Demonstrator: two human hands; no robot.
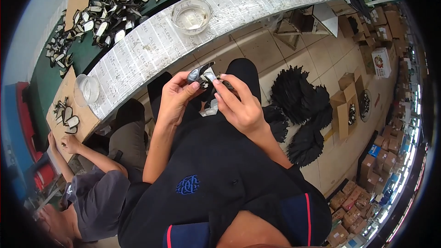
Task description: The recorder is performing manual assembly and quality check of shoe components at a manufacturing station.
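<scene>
Above my lap, my left hand [179,93] pinches a small glossy black piece [193,75] between thumb and fingers. Strips of pale and black material stick up beside it. Close on the right, the thumb and fingers of my right hand [241,105] are closed on a small whitish piece [210,75] that meets the black one. I cannot make out whether the two are joined. Under my hands lies something crumpled and white [211,108], partly hidden by them.
A printed-paper-covered bench [151,41] curves ahead, bearing a clear bowl [191,15] and a second clear container [87,89]. Many black pieces with pale ovals [102,28] are heaped beyond. Black strip bundles [296,94] and open cartons [344,105] lie right. A co-worker [98,188] sits left.
</scene>
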